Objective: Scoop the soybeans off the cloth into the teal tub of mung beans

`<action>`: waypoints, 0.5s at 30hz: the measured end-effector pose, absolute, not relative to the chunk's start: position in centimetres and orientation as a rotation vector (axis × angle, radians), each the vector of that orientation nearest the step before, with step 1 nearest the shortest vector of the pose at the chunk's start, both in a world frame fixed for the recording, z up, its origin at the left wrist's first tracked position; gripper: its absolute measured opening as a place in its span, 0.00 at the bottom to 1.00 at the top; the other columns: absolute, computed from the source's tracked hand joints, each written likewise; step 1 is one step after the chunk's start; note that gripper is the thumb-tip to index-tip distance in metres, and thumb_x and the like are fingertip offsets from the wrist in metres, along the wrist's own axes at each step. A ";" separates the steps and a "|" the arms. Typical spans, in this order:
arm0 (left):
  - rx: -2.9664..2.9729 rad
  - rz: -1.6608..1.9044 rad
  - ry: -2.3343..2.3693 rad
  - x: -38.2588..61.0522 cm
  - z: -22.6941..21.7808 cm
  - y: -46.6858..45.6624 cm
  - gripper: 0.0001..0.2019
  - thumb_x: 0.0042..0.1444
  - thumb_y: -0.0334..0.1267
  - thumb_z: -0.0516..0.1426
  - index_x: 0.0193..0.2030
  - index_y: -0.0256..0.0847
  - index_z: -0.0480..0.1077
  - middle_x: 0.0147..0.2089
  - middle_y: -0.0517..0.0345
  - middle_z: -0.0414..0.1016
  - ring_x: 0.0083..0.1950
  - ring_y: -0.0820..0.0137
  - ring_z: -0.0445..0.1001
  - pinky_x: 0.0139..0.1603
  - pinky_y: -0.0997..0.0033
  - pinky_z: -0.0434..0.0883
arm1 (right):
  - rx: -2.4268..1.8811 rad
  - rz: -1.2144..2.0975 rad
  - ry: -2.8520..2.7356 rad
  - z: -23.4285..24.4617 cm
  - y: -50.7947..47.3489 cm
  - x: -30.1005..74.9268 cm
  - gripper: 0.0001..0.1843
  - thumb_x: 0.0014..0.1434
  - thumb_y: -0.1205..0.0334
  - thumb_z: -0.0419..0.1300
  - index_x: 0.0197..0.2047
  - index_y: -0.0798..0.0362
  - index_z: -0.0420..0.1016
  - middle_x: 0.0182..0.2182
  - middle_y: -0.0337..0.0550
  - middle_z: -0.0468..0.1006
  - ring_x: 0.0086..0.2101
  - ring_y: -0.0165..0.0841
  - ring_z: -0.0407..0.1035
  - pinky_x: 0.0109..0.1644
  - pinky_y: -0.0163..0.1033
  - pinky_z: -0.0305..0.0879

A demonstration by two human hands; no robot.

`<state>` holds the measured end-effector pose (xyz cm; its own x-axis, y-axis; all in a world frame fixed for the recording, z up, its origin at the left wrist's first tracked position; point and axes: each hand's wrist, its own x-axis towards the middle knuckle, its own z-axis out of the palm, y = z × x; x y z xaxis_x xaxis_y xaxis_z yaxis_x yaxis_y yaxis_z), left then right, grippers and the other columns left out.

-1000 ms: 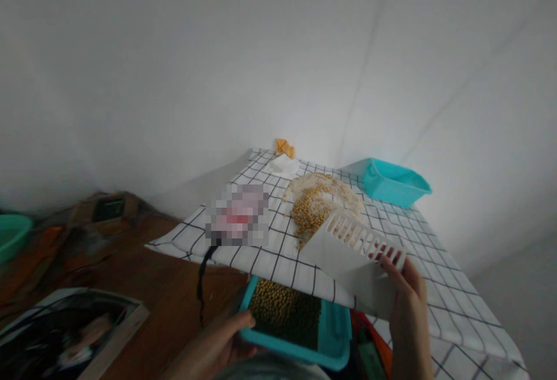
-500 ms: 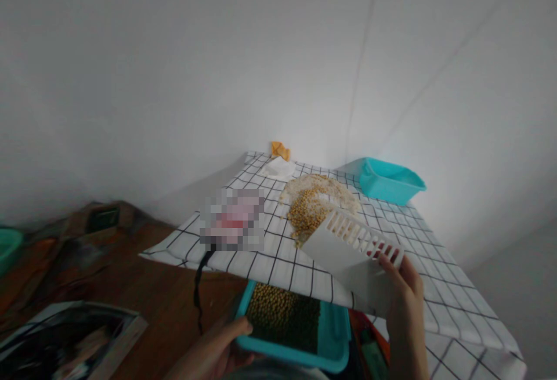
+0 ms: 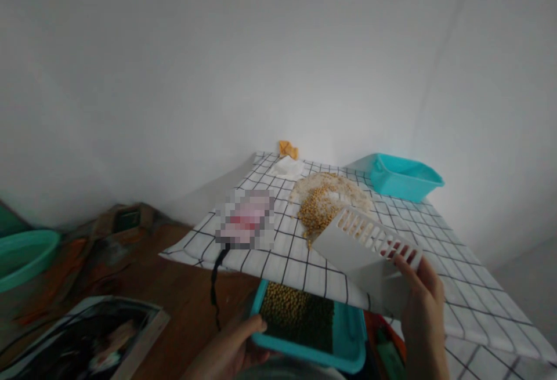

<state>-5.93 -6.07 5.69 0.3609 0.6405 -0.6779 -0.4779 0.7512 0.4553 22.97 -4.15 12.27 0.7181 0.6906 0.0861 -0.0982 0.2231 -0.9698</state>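
Note:
My right hand [image 3: 420,304] grips a white slotted plastic scoop [image 3: 361,252], its open edge resting on the checked tablecloth [image 3: 439,252] beside a pile of yellow beans and pale grain [image 3: 324,200]. My left hand [image 3: 235,348] holds the near left rim of a turquoise tray [image 3: 350,339] below the table's front edge. That tray holds yellow and dark green beans [image 3: 298,316].
A second turquoise tray [image 3: 404,177] sits at the table's far right corner. White paper [image 3: 285,166] and an orange scrap [image 3: 288,148] lie by the wall. A blurred pink patch [image 3: 246,217], a black cord [image 3: 215,287], a green basin [image 3: 24,249] and a magazine [image 3: 100,333] are at left.
The view has shifted a little, so everything sits slightly further right in the frame. Both hands keep their grips; scoop and tray stay in place relative to the table.

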 end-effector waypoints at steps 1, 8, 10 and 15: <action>0.191 0.728 0.932 -6.0 5.8 -6.1 0.06 0.48 0.36 0.62 0.22 0.40 0.74 0.20 0.56 0.77 0.23 0.67 0.75 0.30 0.70 0.73 | -1.229 0.584 -0.606 12.3 -4.2 22.9 0.19 0.45 0.54 0.71 0.39 0.54 0.81 0.34 0.44 0.83 0.36 0.39 0.75 0.38 0.38 0.65; 0.208 0.735 0.865 -6.0 6.7 -5.8 0.07 0.51 0.35 0.60 0.24 0.40 0.75 0.20 0.56 0.77 0.23 0.68 0.74 0.29 0.70 0.72 | -1.198 0.567 -0.586 12.4 -4.4 21.9 0.17 0.45 0.54 0.70 0.38 0.52 0.80 0.32 0.41 0.82 0.34 0.37 0.74 0.37 0.37 0.65; 0.203 0.734 0.834 -6.1 6.5 -6.0 0.08 0.52 0.36 0.60 0.25 0.38 0.76 0.22 0.55 0.79 0.24 0.68 0.76 0.30 0.71 0.72 | -1.192 0.584 -0.591 12.5 -4.4 21.5 0.17 0.47 0.54 0.70 0.40 0.52 0.80 0.34 0.41 0.83 0.35 0.37 0.74 0.38 0.37 0.65; 0.184 0.728 0.865 -6.1 5.2 -6.0 0.07 0.49 0.37 0.63 0.23 0.39 0.75 0.21 0.57 0.78 0.24 0.68 0.76 0.30 0.71 0.73 | -1.201 0.592 -0.585 12.6 -4.3 21.3 0.20 0.46 0.52 0.70 0.41 0.53 0.80 0.33 0.43 0.83 0.34 0.38 0.75 0.37 0.37 0.66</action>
